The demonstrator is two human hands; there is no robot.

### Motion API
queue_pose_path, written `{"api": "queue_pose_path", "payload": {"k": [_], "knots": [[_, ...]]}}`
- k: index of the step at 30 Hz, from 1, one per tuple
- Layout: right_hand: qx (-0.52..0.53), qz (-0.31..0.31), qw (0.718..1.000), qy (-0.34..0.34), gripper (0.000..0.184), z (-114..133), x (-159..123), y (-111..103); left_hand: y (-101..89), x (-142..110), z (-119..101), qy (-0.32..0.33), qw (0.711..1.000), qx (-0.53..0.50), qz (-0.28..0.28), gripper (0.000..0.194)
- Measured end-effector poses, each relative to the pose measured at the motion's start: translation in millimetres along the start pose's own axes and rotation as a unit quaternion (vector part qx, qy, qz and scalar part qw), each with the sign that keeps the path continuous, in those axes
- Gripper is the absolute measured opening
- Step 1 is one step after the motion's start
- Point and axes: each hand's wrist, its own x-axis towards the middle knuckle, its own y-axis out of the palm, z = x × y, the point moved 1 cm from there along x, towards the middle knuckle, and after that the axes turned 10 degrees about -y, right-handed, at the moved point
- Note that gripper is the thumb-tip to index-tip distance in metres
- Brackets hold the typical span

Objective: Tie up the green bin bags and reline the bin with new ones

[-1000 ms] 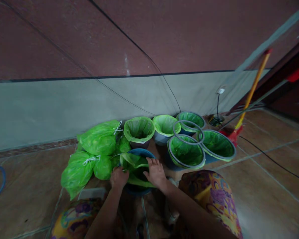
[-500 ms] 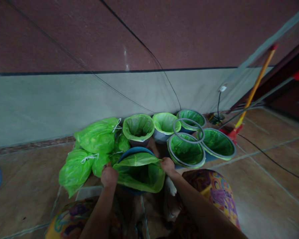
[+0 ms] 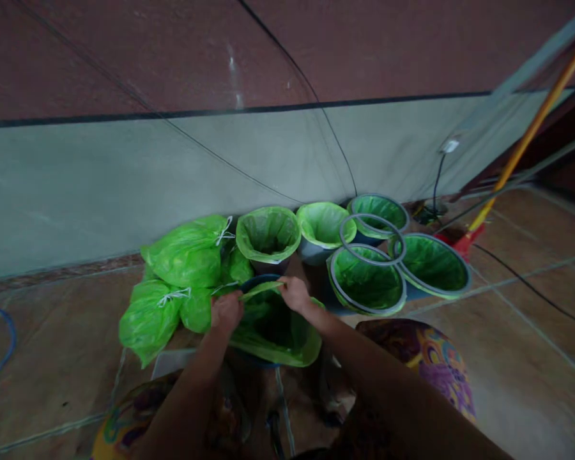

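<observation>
A green bin liner [image 3: 297,348] hangs inside a blue bin [image 3: 261,279] between my knees, its near edge folded over the front rim. My left hand [image 3: 227,311] is closed on the liner's edge at the far left of the rim. Closed on the same edge at the far side is my right hand [image 3: 294,292], with a narrow strip of liner stretched between both hands. The bin's blue rim shows only at the back; its lower body is hidden by the liner and my arms.
Tied green bags [image 3: 186,255] are heaped at the left. Lined bins [image 3: 268,236] stand along the wall and at the right, with a loose grey ring [image 3: 372,217] resting on top. A red dustpan [image 3: 462,241] with a yellow handle and a black cable [image 3: 531,284] lie farther right.
Both hands have moved to the far side of the rim, the right one leftward and up. The liner's far edge is now pulled back toward the bin's rim.
</observation>
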Motion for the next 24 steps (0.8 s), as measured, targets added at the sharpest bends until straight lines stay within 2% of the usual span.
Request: {"api": "queue_pose_path", "payload": {"k": [5,9,11,13,17,24], "knots": [[0.1,-0.011,0.995,-0.005,0.021,-28,23,-18,-10.5,28,21,-0.045,0.988,-0.141,0.041,0.03],[0.15,-0.047,0.987,-0.028,0.027,-33,26,-15,-2.2,37,24,-0.047,0.96,-0.266,0.078,0.026],[0.178,-0.071,0.981,-0.026,0.022,-35,25,-10,2.0,39,22,-0.048,0.946,-0.308,0.083,0.029],[0.189,-0.086,0.978,-0.02,0.018,-38,26,-6,3.2,40,20,-0.056,0.941,-0.324,0.08,0.034],[0.164,-0.079,0.983,-0.005,0.022,-42,30,0,4.0,42,20,-0.081,0.939,-0.331,0.053,0.037],[0.053,-0.016,0.998,-0.021,0.024,-42,40,3,22.3,43,29,-0.077,0.95,-0.28,0.113,0.012]]}}
